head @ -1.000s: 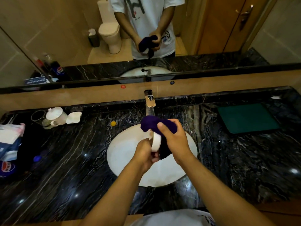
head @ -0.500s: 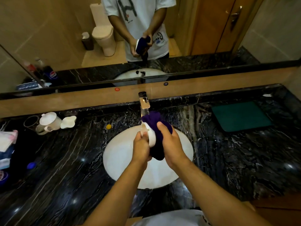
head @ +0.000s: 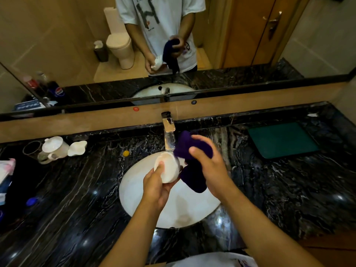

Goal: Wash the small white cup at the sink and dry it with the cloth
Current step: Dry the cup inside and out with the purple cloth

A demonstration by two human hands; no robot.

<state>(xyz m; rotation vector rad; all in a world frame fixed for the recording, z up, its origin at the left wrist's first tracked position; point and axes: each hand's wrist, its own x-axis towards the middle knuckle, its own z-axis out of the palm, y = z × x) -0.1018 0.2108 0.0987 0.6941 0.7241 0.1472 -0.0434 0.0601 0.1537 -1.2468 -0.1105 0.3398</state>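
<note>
Cloth pulled out of the cup since half a second ago; cup now tipped with its mouth showing.

Nearest, the left hand (head: 157, 186) has its grip wrapped round the small white cup (head: 168, 167), thumb on the rim, holding it above the sink (head: 134, 191). Just right of it, the right hand (head: 209, 166) clutches the dark purple cloth (head: 192, 182), which touches the cup's right side and hangs down over the basin. To dry it well, I judge the cloth should be bunched over the fingertips, pressed inside, and the cup turned by the left hand, then the outside and base wiped. Keep both over the sink, clear of the faucet (head: 169, 132) just beyond. Farther off on the tabletop (head: 269, 189) lies a green mat (head: 282, 139), far right.
</note>
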